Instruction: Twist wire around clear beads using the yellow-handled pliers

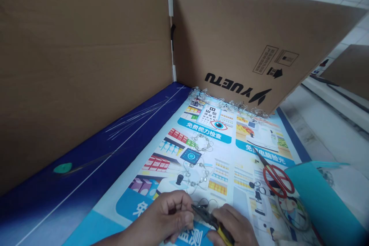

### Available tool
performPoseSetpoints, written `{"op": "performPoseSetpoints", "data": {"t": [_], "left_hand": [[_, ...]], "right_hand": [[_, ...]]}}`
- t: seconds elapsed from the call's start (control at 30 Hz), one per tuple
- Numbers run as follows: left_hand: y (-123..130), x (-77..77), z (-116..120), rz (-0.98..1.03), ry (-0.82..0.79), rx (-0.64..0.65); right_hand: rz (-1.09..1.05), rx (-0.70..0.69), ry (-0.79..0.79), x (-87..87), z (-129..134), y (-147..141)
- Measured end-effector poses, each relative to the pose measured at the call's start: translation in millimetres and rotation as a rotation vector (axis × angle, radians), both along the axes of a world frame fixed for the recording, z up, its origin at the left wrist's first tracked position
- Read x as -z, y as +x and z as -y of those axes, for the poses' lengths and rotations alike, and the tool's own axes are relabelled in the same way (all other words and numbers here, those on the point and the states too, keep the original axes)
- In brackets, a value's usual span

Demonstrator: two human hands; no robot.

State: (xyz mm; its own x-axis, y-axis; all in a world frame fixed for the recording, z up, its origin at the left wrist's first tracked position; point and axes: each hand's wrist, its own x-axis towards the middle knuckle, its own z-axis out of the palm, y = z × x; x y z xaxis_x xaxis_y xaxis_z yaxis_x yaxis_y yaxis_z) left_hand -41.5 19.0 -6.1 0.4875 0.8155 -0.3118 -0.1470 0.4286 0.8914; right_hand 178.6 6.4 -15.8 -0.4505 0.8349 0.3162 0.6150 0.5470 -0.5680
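My right hand (235, 226) is wrapped round long-nose pliers (205, 214) with dark jaws and yellow handles. The plier tip points left and meets the fingertips of my left hand (165, 217). Those fingers are pinched together; what lies between them is too small to make out. Thin wire loops (212, 203) show just behind the pliers. Beyond my hands lies a ring of clear beads on wire (197, 177), with another beaded wire ring (201, 143) farther back.
Red-handled scissors (279, 180) and a wire coil (294, 215) lie at right, beside a turquoise box (325, 200). More beaded wire pieces (230, 105) line the foot of a cardboard panel (230, 38). At left are loose wires (135, 120) and a green object (62, 168).
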Motion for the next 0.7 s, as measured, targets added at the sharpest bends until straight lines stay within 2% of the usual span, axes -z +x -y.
{"op": "performPoseSetpoints", "data": {"t": [0.07, 0.13, 0.23, 0.3, 0.47, 0.7], "left_hand": [[-5.2, -3.3, -5.0, -0.025, 0.014, -0.008], [-12.6, -5.7, -12.2, -0.089, 0.053, -0.084], [-25.2, -7.2, -26.3, -0.236, 0.177, -0.235], [-32.1, -6.8, -37.1, -0.379, 0.316, -0.292], [-37.5, -1.8, -63.1, -0.639, 0.687, -0.237], [-26.5, 8.3, -89.4, -0.726, 0.855, -0.191]], "right_hand": [[-0.001, 0.028, 0.022, -1.7, -3.6, 4.5], [-0.007, 0.092, 0.032, -2.0, -8.6, 9.1], [-0.005, 0.213, 0.034, 0.4, -18.3, 14.6], [-0.014, 0.265, 0.032, 2.7, -25.6, 15.7], [-0.023, 0.312, 0.058, 6.7, -42.7, 11.1], [-0.009, 0.286, 0.094, 13.3, -54.9, 7.0]]}}
